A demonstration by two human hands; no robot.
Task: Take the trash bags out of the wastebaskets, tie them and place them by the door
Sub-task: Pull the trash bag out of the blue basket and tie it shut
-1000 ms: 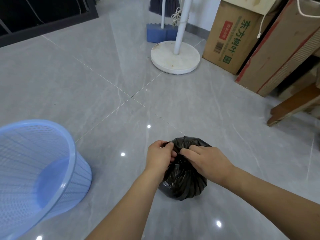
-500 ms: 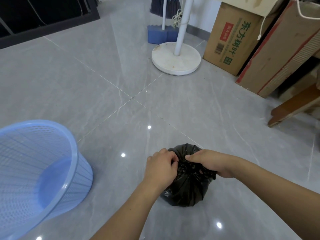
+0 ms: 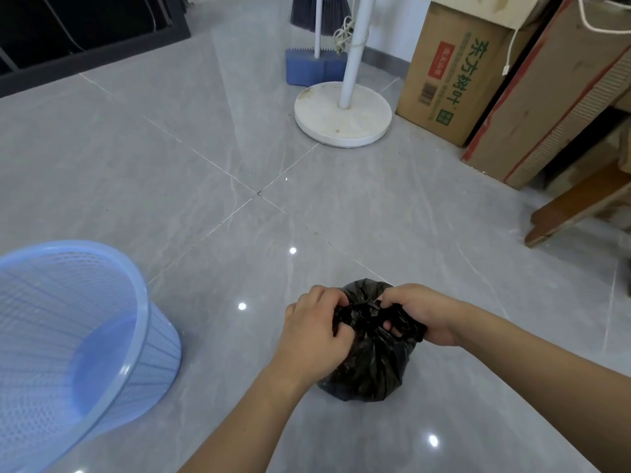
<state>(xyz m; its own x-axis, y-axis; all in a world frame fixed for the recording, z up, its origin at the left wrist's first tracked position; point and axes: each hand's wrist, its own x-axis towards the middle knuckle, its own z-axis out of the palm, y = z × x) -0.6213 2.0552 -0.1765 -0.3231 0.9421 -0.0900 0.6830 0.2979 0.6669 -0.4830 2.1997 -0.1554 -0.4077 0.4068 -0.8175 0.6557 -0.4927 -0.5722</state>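
While it sits on the glossy grey tiled floor, the crinkled black trash bag is bunched at its neck, both hands closed on the gathered plastic: left hand and right hand. Left of the bag and well apart stands a round, blue mesh plastic wastebasket, unlined.

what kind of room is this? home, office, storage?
Probably a utility or storage corner of a home or small shop, though that's a guess: glossy grey tile floor, cardboard boxes stacked against the wall, a broom and dustpan beside a white fan stand.
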